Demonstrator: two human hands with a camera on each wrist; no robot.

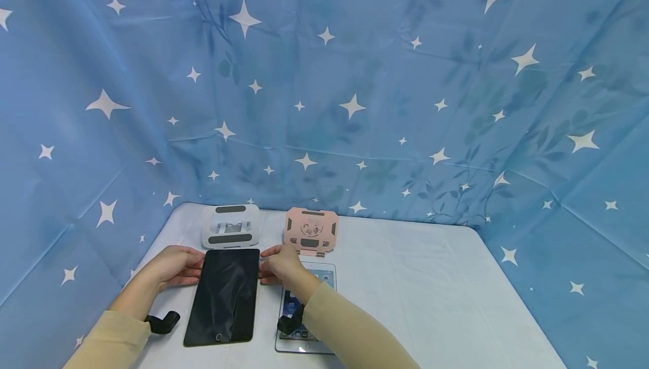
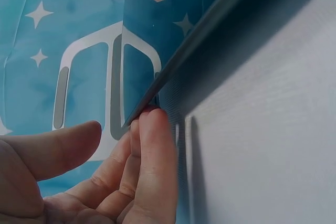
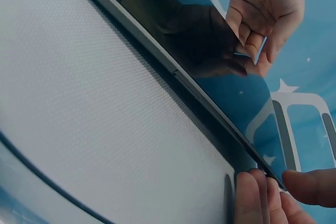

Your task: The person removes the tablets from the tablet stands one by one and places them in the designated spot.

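A black-screened tablet [image 1: 223, 296] lies between my two hands in the head view, its home button nearest me. My left hand [image 1: 177, 267] touches its far left edge with the fingertips. In the left wrist view the left thumb [image 2: 63, 148] stands apart from the tablet edge [image 2: 178, 59]. Around the far right edge, the fingertips of my right hand [image 1: 284, 267] touch the tablet, with fingers [image 3: 249, 195] low at the corner and the thumb [image 3: 310, 187] beside it. Just beyond the tablet is a white stand [image 1: 230, 239] with grey pads.
A white-framed tablet [image 1: 306, 346] with a lit screen lies partly under my right forearm. Behind it sits a pink stand [image 1: 311, 228]. The white table [image 1: 431, 290] meets a blue star-printed curtain [image 1: 324, 132] at the back and sides.
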